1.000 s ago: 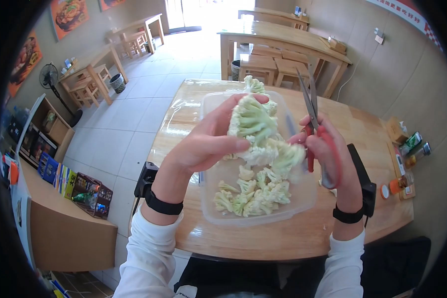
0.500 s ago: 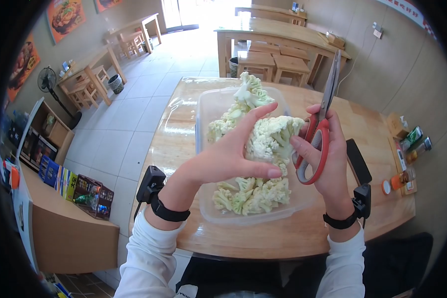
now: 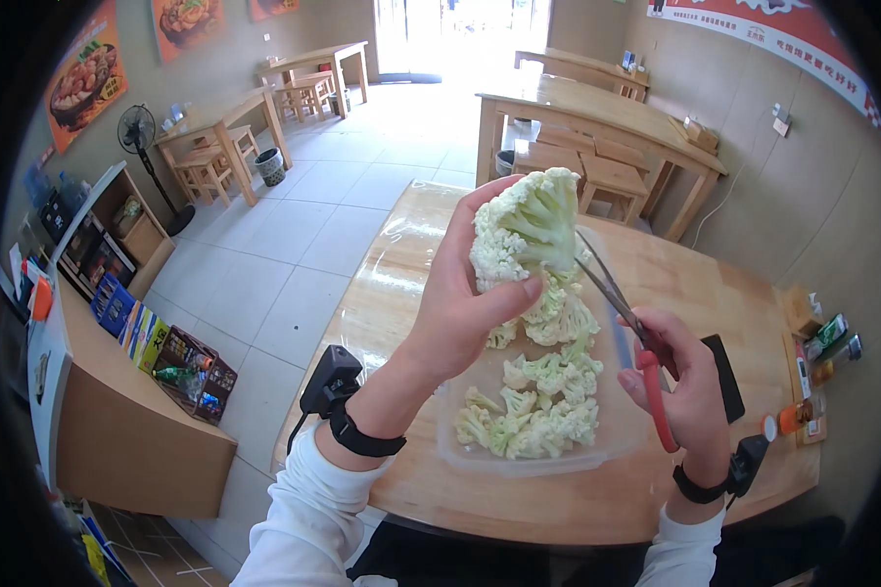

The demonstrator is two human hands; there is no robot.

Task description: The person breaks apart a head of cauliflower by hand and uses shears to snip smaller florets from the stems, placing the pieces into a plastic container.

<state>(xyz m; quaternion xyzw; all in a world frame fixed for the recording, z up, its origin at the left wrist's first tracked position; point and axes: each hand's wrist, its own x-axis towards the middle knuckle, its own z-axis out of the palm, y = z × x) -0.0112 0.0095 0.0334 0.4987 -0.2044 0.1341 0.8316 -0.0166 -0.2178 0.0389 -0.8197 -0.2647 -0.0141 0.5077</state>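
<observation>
My left hand (image 3: 465,289) grips a large cauliflower piece (image 3: 529,225) and holds it up above the container, its cut stem side facing right. My right hand (image 3: 685,377) is closed on red-handled scissors (image 3: 656,391), whose blades point up and left, slightly parted, with the tips close to the cauliflower stem. Below lies a clear plastic container (image 3: 612,430) on the wooden table (image 3: 401,489). Several cut cauliflower florets (image 3: 538,421) lie inside it, and more are partly hidden behind the held piece.
A black phone (image 3: 722,380) lies right of my right hand. Jars and a tissue box (image 3: 801,311) stand at the table's right edge. A counter with a crate (image 3: 194,372) is at left. Other tables (image 3: 597,112) and stools (image 3: 612,181) stand farther back.
The large cauliflower piece has risen and is now in my left hand's grip. My right hand has lowered the scissors, and their blades have swung left toward the stem. The camera view has shifted.
</observation>
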